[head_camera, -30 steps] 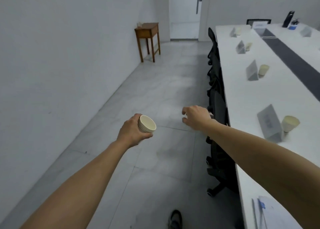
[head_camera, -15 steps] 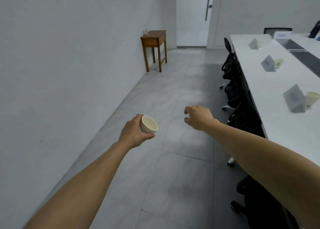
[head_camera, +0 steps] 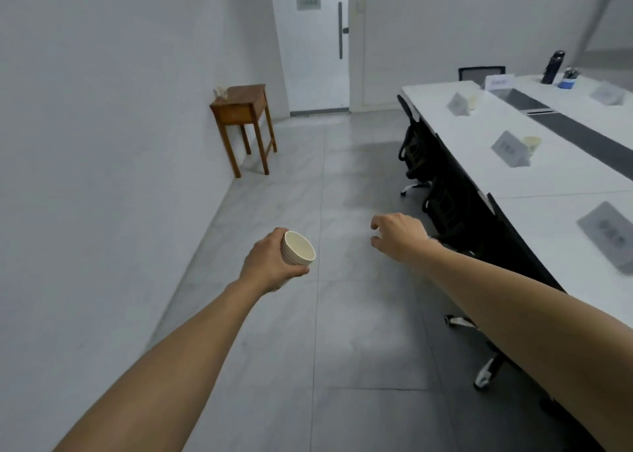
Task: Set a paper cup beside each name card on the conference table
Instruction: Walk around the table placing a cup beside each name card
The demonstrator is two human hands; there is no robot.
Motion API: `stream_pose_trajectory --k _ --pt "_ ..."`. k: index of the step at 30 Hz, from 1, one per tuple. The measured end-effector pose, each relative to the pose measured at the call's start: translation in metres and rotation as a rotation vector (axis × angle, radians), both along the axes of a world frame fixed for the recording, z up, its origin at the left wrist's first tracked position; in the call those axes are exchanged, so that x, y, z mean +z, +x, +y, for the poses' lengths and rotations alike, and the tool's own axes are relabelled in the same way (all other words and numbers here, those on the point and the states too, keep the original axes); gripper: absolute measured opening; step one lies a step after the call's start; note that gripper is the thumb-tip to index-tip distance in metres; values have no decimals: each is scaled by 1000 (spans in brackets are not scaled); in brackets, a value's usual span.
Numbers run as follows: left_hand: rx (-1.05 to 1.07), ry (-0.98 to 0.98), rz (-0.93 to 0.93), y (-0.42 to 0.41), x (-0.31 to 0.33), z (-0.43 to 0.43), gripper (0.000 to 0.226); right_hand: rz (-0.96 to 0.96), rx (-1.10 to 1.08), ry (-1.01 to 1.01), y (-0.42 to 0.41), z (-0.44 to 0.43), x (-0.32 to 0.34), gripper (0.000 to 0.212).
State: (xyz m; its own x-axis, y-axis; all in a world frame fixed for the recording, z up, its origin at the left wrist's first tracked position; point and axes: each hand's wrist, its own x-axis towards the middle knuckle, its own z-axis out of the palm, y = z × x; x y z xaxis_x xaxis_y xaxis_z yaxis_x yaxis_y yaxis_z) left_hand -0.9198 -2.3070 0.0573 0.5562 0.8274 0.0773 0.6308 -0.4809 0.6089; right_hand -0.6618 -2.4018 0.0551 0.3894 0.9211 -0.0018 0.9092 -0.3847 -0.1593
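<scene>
My left hand (head_camera: 270, 263) grips a stack of cream paper cups (head_camera: 298, 249), mouth turned toward me, out over the floor. My right hand (head_camera: 397, 234) hovers beside it with fingers loosely curled and nothing in them. The white conference table (head_camera: 548, 191) runs along the right. A grey name card (head_camera: 510, 148) has a paper cup (head_camera: 532, 142) right behind it. Farther back another name card (head_camera: 458, 103) also has a cup (head_camera: 474, 99) next to it. The nearest name card (head_camera: 608, 234) sits at the right edge; no cup shows beside it within the frame.
Black office chairs (head_camera: 445, 184) are tucked under the table's near side. A small wooden side table (head_camera: 243, 123) stands against the left wall, with a white door (head_camera: 311, 40) beyond. A dark bottle (head_camera: 552, 67) stands at the table's far end. Grey tiled floor lies ahead.
The view has advanced along the aisle and swung left; the table slid rightward and the nearest carded cups left the frame. Both hands keep the same pose, the cups still held.
</scene>
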Motion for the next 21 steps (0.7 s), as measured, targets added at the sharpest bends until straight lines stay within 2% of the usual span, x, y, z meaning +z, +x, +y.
stream_pose_trajectory --k 9,15,21 --pt "-121 6 -4 147 -25 201 74 -3 -104 -31 134 181 -29 40" --pt "-101 -9 12 258 -22 358 74 33 -81 -25 248 352 -21 36" --pt "-67 -4 14 337 -21 498 77 22 -18 -51 325 501 -17 39"
